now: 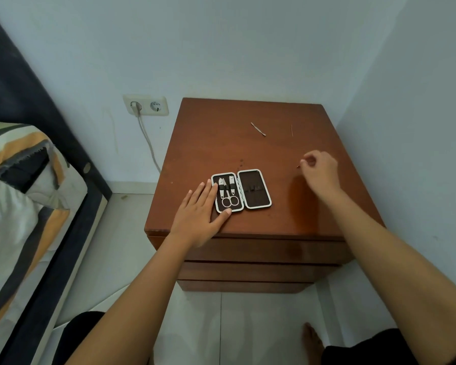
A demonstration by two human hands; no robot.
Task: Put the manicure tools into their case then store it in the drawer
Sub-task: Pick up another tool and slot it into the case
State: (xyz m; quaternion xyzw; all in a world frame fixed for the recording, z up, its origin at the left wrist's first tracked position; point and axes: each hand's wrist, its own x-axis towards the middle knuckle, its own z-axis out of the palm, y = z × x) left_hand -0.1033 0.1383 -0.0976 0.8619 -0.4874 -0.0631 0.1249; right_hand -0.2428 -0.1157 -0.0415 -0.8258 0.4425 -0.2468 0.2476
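While my left hand (198, 216) lies flat and spread on the wooden nightstand (208, 143), fingers against the left edge of the open manicure case (241, 190), my right hand (319, 172) is off to the right with its fingertips pinched on something thin, looks like a slim metal tool (298, 166) poking out toward the left, but it's too small for me to say what kind. No brand or writing I can read anywhere, not on the case or the tools. Counting stuff: the left half of the case holds three things, two nail clippers (227, 186) strapped side by side and one pair of scissors (230, 201) below them; the right half just shows its dark lining and little elastic loops. Two loose tools sit further back on the top, well apart from the case: one cuticle pusher (258, 129) lying at an angle, and one very thin pick (292, 130) to its right. Under the top I count three drawer fronts (258, 271), all shut. On the wall to the left there's a double socket (146, 105) with one plug in it.
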